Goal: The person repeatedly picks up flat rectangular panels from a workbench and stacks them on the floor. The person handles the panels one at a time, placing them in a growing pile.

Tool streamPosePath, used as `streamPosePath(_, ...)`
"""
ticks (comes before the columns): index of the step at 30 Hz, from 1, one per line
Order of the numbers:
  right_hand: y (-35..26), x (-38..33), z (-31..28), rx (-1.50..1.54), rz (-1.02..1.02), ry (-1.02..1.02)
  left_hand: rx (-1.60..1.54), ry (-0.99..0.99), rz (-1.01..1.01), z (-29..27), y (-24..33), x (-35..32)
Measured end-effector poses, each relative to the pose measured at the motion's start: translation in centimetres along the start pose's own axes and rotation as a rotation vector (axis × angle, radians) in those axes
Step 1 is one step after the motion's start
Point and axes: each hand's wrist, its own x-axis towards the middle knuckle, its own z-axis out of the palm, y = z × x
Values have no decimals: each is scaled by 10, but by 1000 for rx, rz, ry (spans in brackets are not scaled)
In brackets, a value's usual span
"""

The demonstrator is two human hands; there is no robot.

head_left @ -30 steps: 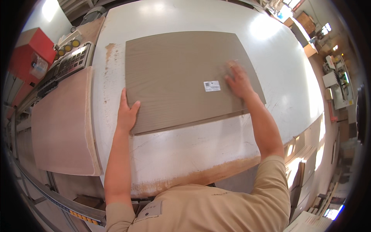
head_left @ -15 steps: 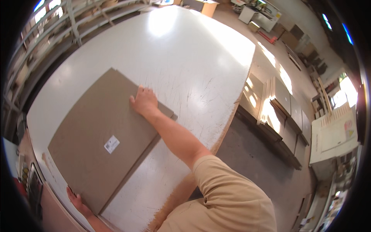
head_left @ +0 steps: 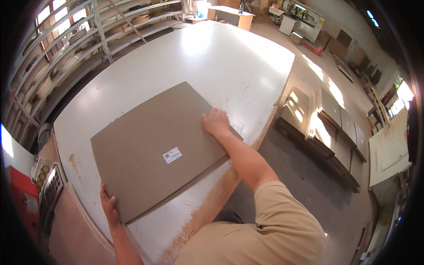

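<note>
A large flat grey-brown board (head_left: 154,145) with a small white sticker (head_left: 172,155) lies on a big white worktable (head_left: 207,62). My left hand (head_left: 108,205) presses against the board's near-left edge, fingers spread along it. My right hand (head_left: 215,122) rests palm down on the board's right edge, close to the table's right rim. Neither hand lifts the board; it lies flat on the tabletop.
Metal shelving (head_left: 79,48) with stacked sheets runs along the table's left side. A red machine (head_left: 22,198) stands at lower left. Several panels (head_left: 327,128) lean in a stack on the floor to the right. More benches and machines (head_left: 304,20) stand at the far end.
The view has swung and now sits a little higher. The board lies more squarely in view, with both hands still on its opposite edges.
</note>
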Motion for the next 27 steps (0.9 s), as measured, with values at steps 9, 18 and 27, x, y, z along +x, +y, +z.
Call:
streamPosePath(9,24,-19,3,-44,14,55,-511,143,-70,-18,-28,4)
streamPosePath(18,20,-21,0,58,85,49,-457,172,-54,-38,-45,16)
streamPosePath(27,14,-34,-21,119,97,-44,30,319,32,-118,-25,10)
